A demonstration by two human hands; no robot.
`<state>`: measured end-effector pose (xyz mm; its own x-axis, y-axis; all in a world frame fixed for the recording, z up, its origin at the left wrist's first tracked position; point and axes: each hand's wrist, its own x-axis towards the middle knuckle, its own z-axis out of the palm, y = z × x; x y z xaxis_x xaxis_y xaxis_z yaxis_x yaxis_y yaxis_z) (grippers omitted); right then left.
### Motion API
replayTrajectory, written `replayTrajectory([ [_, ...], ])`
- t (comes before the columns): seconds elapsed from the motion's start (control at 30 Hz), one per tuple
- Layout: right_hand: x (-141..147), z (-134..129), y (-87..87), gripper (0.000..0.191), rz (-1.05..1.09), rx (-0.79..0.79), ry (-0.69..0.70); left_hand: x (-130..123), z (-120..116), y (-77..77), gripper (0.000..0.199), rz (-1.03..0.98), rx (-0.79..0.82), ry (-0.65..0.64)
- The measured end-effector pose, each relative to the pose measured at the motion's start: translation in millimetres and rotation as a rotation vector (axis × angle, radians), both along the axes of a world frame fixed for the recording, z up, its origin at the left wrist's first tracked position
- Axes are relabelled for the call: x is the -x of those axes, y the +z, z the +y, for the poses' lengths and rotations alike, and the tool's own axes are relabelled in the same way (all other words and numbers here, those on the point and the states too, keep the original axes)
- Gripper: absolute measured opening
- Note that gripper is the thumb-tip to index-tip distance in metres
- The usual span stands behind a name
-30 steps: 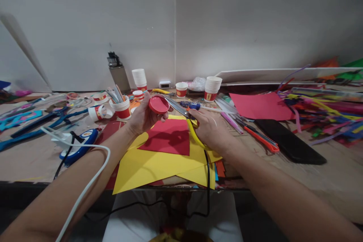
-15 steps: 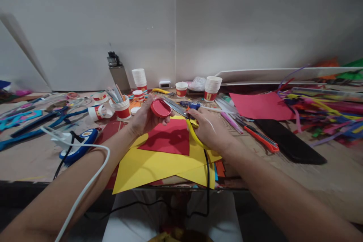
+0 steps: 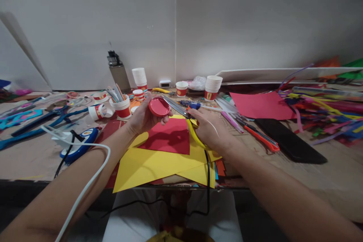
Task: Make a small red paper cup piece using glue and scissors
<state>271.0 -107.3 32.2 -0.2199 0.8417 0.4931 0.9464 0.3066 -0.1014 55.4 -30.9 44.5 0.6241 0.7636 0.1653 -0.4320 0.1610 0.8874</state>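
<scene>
My left hand is closed around the edge of a shallow red round piece, whose raised rim and hollow side face me. In my right hand is a pair of scissors with a yellow handle, its blades pointing left. The blade tips reach the upper right rim of the red piece; whether they touch it I cannot tell. Below both hands lies a red paper sheet on top of yellow paper sheets.
Paper cup stacks and a cup of pens stand toward the white back board. A red cutter knife and a black phone-like slab lie at right, near coloured strips. A white cable crosses my left forearm.
The red piece has tipped and shifted slightly left, showing more of its inside. My right hand and the scissors have hardly moved.
</scene>
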Motion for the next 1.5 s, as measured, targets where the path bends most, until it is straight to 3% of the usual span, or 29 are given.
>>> replayTrajectory([
  [0.43,0.7,-2.9,1.8,0.037,0.001,0.017,0.02,3.4,1.3,1.8,0.074,0.036,0.09,0.003],
  [0.7,2.1,-3.7,1.3,0.034,0.028,0.007,0.04,6.1,2.5,1.7,0.072,0.069,0.052,-0.028],
  [0.93,-6.5,2.7,1.3,0.027,0.178,-0.173,0.135,3.6,4.4,-4.4,0.051,-0.062,-0.09,0.023],
  [1.27,-5.7,-1.3,7.0,0.031,0.389,-0.302,0.233,-2.4,14.1,-16.6,0.057,0.013,-0.341,0.193],
  [1.37,-8.7,2.0,4.1,0.036,0.386,-0.391,0.296,-2.2,16.7,-21.5,0.061,0.062,-0.37,0.209],
  [1.5,-14.4,2.4,4.6,0.06,0.24,-0.467,0.276,-3.1,14.3,-22.6,0.067,0.122,-0.351,0.211],
])
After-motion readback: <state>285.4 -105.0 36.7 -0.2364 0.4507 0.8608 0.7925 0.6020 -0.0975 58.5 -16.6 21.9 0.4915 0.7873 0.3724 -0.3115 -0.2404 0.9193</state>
